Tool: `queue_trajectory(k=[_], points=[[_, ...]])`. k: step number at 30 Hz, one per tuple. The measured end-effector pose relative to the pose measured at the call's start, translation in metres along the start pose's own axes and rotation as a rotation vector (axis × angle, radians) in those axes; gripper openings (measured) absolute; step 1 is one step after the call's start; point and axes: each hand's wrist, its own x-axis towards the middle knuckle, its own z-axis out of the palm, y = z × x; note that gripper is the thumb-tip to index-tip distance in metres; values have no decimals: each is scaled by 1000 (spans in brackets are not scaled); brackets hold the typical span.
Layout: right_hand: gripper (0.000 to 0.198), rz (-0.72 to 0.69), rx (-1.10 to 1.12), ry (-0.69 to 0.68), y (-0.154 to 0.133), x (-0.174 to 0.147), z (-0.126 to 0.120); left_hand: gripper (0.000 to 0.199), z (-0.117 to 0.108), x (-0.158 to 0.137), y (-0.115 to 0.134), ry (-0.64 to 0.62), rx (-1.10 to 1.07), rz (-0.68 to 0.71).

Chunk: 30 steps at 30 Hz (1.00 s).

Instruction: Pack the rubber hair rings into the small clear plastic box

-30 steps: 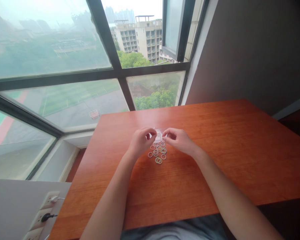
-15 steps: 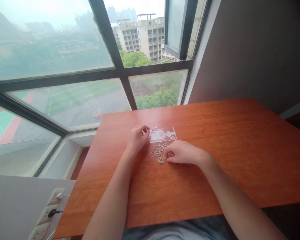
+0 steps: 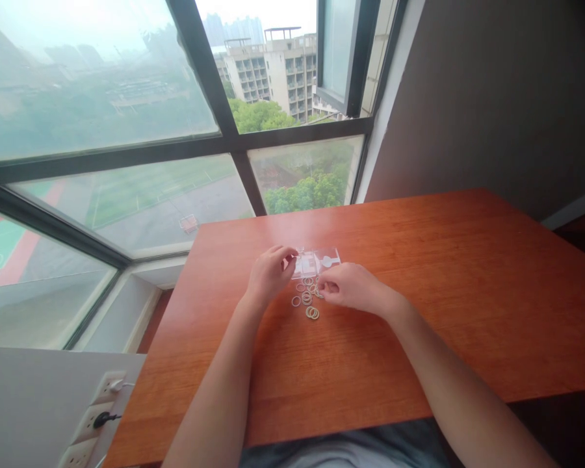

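A small clear plastic box [image 3: 306, 264] lies on the table with its lid [image 3: 328, 258] folded open to the right. My left hand [image 3: 272, 268] is at the box's left edge, thumb and fingers closed on that side; the fingertips partly cover it. Several pale rings [image 3: 307, 298] lie loose in front of the box, some overlapping. Over the right side of these rings, my right hand [image 3: 353, 286] is closed in a pinch. A ring appears to be in its fingertips, mostly hidden by the fingers.
The brown wooden table [image 3: 419, 260] extends widely to the right. Behind it stands a dark-framed window [image 3: 292, 133]. Wall sockets [image 3: 104, 388] with plugs are low at the left, beside the table edge.
My right hand has risen slightly away from the table's front, and the ring by its fingertips is no longer in its place. My left hand has shifted a little right over the box edge.
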Motion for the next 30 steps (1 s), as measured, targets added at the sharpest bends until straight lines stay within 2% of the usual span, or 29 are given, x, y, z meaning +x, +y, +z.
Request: queue_trajectory(k=[5, 8, 18, 21, 25, 30], points=[[10, 36, 173, 279, 11, 7, 0, 20, 0, 0, 16, -65, -198, 66], [14, 30, 237, 374, 15, 10, 3, 23, 2, -1, 23, -92, -311, 95], [15, 41, 337, 451, 8, 12, 8, 11, 5, 1, 24, -37, -321, 118], [16, 52, 322, 483, 9, 12, 8, 10, 6, 2, 12, 63, -232, 52], [13, 48, 285, 451, 11, 13, 9, 11, 7, 3, -10, 191, -56, -82], [10, 2, 264, 436, 10, 14, 14, 12, 10, 2, -23, 145, 10, -108]])
